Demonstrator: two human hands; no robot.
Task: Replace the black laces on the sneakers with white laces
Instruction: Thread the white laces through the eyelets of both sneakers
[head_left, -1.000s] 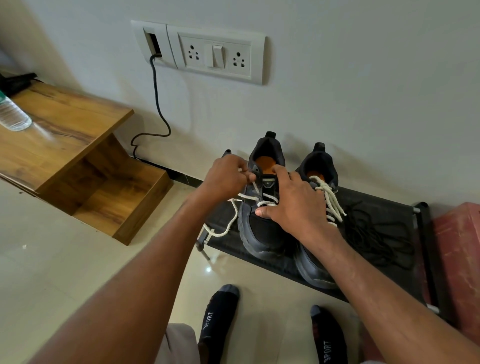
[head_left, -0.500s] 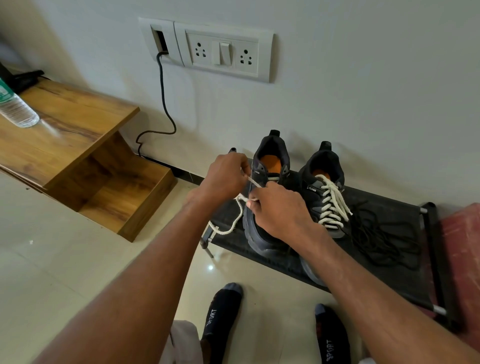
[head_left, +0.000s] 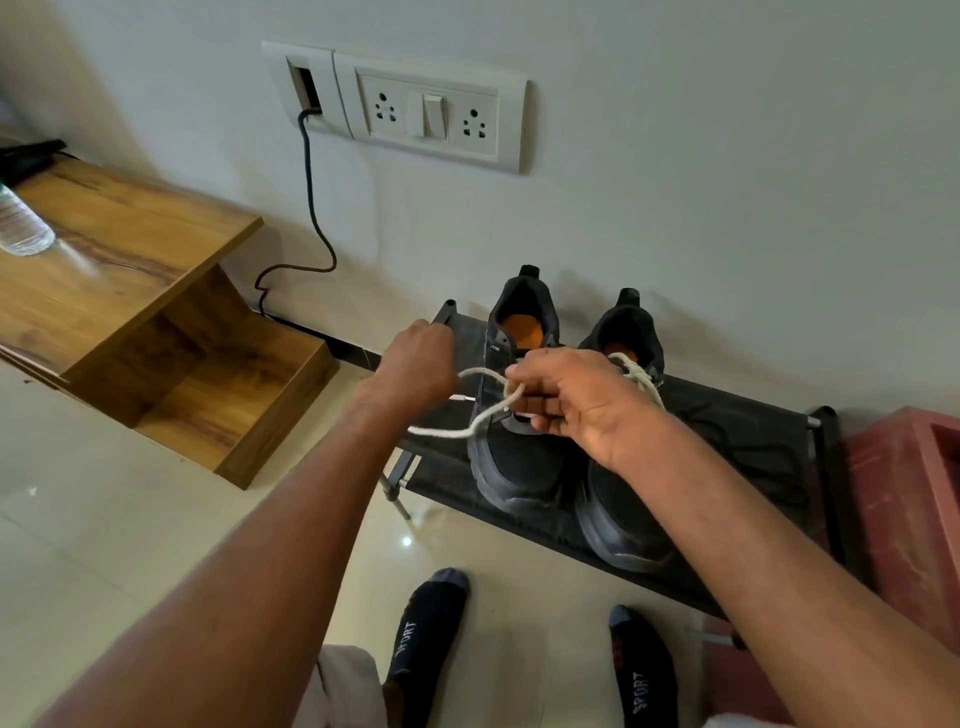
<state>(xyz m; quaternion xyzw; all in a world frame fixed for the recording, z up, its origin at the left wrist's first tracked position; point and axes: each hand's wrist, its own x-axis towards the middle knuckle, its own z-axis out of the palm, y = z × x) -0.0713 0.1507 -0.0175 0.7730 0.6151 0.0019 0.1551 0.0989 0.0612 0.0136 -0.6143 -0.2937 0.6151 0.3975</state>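
Observation:
Two black sneakers stand side by side on a low black rack (head_left: 748, 415) against the wall. The left sneaker (head_left: 519, 462) has a white lace (head_left: 470, 428) whose two ends are pulled out to the left and crossed. My left hand (head_left: 418, 364) grips one end; my right hand (head_left: 571, 400) pinches the lace above the sneaker's tongue. The right sneaker (head_left: 623, 519) carries a white lace (head_left: 641, 376), mostly hidden behind my right hand. Loose black laces (head_left: 727, 421) lie on the rack to the right.
A wooden stepped shelf (head_left: 156, 312) with a water bottle (head_left: 21, 228) stands at the left. A wall socket panel (head_left: 431, 111) has a black cable (head_left: 311, 208) hanging down. A red box (head_left: 914, 499) sits right of the rack. My socked feet (head_left: 431, 629) are on the tiled floor.
Both hands have lifted off the left sneaker and drawn apart, pulling the white lace ends up and out to the left, crossed over each other.

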